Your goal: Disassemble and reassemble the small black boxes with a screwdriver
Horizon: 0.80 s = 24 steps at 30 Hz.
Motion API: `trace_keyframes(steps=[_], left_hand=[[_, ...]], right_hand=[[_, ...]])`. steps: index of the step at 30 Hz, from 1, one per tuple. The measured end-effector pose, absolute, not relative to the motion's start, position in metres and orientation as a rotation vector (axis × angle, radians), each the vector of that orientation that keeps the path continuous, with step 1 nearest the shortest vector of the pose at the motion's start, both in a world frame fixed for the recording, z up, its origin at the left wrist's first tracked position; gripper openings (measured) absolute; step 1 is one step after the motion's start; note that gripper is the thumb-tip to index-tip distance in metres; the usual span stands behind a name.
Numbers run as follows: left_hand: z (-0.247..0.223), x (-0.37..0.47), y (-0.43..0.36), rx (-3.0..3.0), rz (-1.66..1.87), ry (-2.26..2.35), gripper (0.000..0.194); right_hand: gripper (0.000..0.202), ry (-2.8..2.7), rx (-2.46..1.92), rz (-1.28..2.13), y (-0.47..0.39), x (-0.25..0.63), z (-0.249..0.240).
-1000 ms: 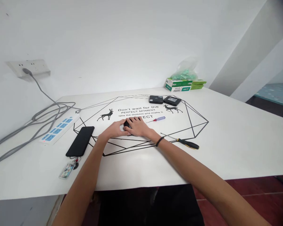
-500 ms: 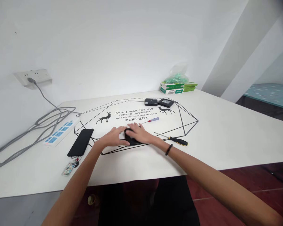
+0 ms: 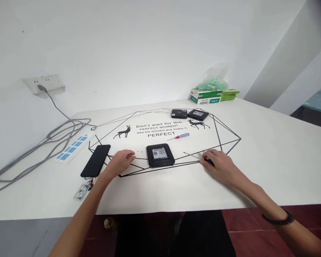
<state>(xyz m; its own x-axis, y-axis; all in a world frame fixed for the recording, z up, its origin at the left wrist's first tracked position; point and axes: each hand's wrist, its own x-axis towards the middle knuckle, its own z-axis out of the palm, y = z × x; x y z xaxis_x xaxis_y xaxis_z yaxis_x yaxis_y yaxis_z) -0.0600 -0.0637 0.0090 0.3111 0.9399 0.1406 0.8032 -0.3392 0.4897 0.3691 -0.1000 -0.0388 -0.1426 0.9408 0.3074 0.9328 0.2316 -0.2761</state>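
Note:
A black square box (image 3: pixel 160 162) with a white label on its upper face lies flat on the table between my hands. My right hand (image 3: pixel 220 167) is closed around the black handle of a screwdriver (image 3: pixel 194 156), whose thin shaft points left toward the box. To the left of the box rests my left hand (image 3: pixel 121 163), its fingers curled in toward the thumb; whatever they hold, if anything, is hidden. Tiny screw-like bits (image 3: pixel 141 152) lie just beyond its fingertips. Behind the box is a second screwdriver (image 3: pixel 182 136) with a clear purple handle and red collar.
Two more black boxes, one flat (image 3: pixel 179 114) and one tilted (image 3: pixel 198 114), sit at the back. Green cartons (image 3: pixel 207 94) carry a plastic bag. On the left are a phone (image 3: pixel 96 160) with a charm, a power strip (image 3: pixel 76 146) and grey cable (image 3: pixel 53 134).
Both hands have come off the black box, uncovering its label. My right hand has moved right and taken hold of the dark-handled screwdriver. My left hand has drawn away and curled its fingers.

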Motion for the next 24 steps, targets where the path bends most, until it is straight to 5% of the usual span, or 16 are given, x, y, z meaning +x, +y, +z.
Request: trace_keyframes(steps=[11, 24], left_hand=[[0.008, -0.043, -0.065, 2.385, 0.464, 1.321, 0.023], [0.023, -0.02, -0.057, 2.147, 0.877, 1.159, 0.031]], right_hand=[[0.044, -1.272, -1.822, 0.446, -0.135, 0.36, -0.007], [0.05, -1.292, -1.837, 0.55, -0.137, 0.36, -0.003]])
